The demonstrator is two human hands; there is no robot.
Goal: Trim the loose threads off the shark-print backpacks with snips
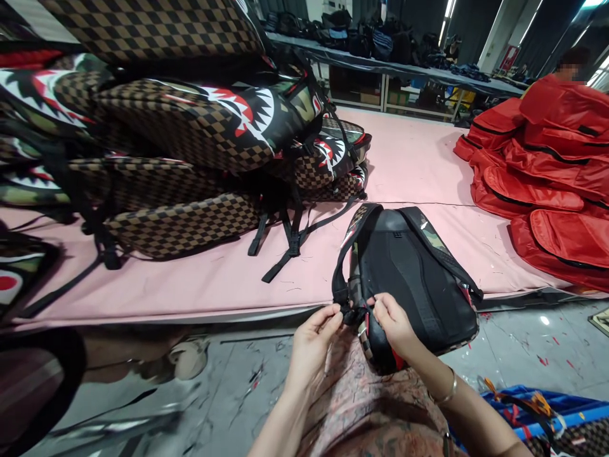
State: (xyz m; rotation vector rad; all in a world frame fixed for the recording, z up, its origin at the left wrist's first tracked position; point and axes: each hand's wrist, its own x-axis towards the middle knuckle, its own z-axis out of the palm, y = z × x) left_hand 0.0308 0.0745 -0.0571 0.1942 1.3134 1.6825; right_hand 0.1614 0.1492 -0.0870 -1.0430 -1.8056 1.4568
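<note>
A black backpack with camouflage and checkered trim lies back-panel up, half on my lap and half on the pink mat. My left hand pinches the end of its black shoulder strap near the bag's lower corner. My right hand is closed on the bag's bottom edge right beside it, fingertips almost touching the left hand's. A bracelet shows on my right wrist.
A pile of brown checkered shark-mouth backpacks fills the left of the mat, straps trailing toward me. Red bags are heaped at the right, with a person behind them. A long table with dark bags runs along the back.
</note>
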